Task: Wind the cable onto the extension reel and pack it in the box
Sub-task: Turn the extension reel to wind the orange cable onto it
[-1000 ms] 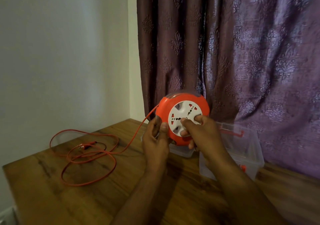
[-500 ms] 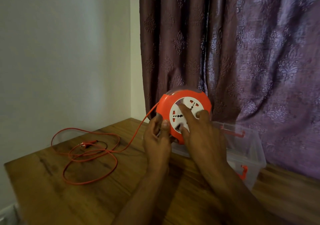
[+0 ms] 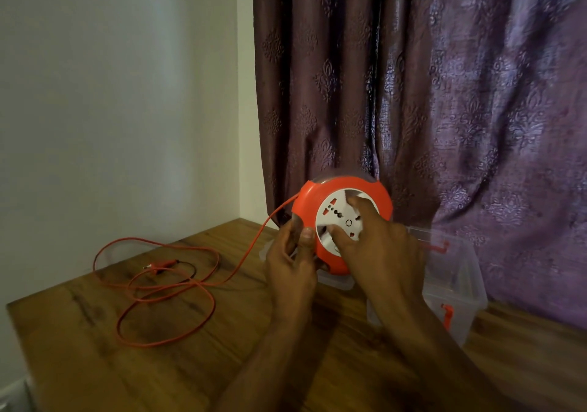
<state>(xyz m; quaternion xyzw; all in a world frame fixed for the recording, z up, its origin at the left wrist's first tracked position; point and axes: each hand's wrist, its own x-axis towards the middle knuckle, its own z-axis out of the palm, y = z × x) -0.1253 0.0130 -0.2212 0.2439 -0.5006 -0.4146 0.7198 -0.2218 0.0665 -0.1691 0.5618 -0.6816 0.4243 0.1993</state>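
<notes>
Left hand [image 3: 290, 260] is gripping the orange reel [image 3: 341, 221] at its 9 o'clock rim, thumb on the front edge, holding it upright above the wooden table [image 3: 95, 364]. Right hand [image 3: 371, 246] is lying over the white socket face [image 3: 336, 221], fingers curled into it. Cable [image 3: 222, 281] is running from the reel's 9 o'clock down to loose loops on the table at 8 o'clock. Clear box [image 3: 460, 287] is sitting at 4 o'clock, just behind the right wrist.
</notes>
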